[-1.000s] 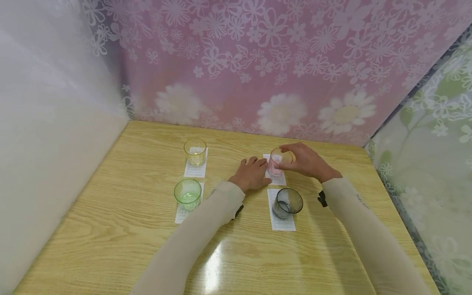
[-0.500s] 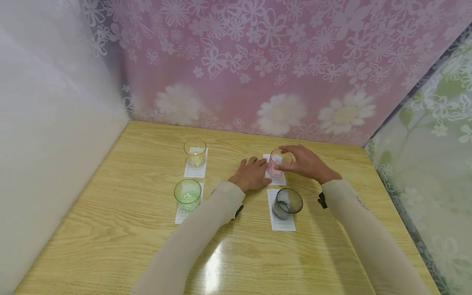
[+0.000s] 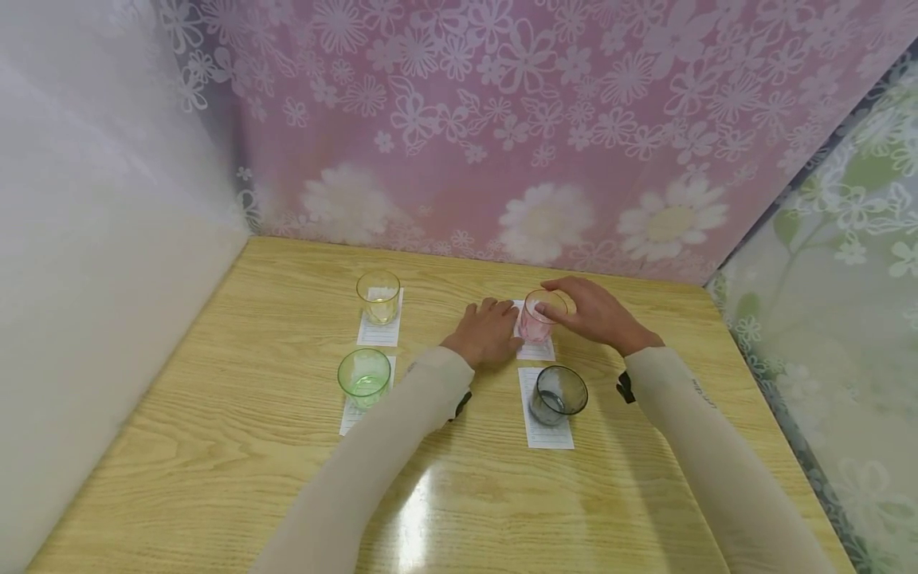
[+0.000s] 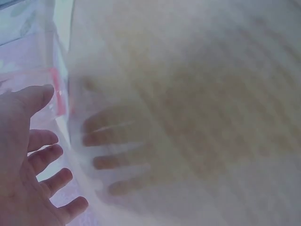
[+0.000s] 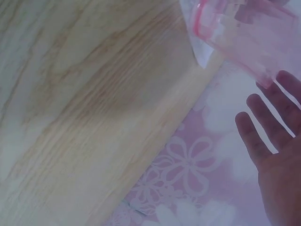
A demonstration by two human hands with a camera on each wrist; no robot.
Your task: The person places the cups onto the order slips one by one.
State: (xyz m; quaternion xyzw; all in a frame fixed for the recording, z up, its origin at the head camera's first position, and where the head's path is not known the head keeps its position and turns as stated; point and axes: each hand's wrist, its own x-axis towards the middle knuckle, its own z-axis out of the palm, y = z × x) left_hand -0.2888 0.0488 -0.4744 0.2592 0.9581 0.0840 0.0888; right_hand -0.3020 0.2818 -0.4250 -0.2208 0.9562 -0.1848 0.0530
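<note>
A pink glass (image 3: pixel 534 324) stands upright on a printed white paper slip (image 3: pixel 536 351) near the back right of the table; it also shows in the right wrist view as a clear pink tumbler (image 5: pixel 251 40). My right hand (image 3: pixel 595 313) is at the glass's rim, thumb over the near side and fingers beyond the far side. In the right wrist view its fingers (image 5: pixel 265 127) are spread and fairly straight; whether they touch the rim I cannot tell. My left hand (image 3: pixel 491 331) rests flat, fingertips beside the glass's left side. Its fingers (image 4: pixel 51 157) are spread.
In front of the pink glass a dark grey glass (image 3: pixel 559 396) stands on another slip (image 3: pixel 551 437). Further left are a yellow glass (image 3: pixel 378 299) and a green glass (image 3: pixel 364 379), each on a slip. A flowered pink wall (image 3: pixel 445 143) closes the table's back.
My right thumb has lifted from the near side of the pink glass up to its rim. The left hand has stayed almost where it was, and the glasses have not visibly moved.
</note>
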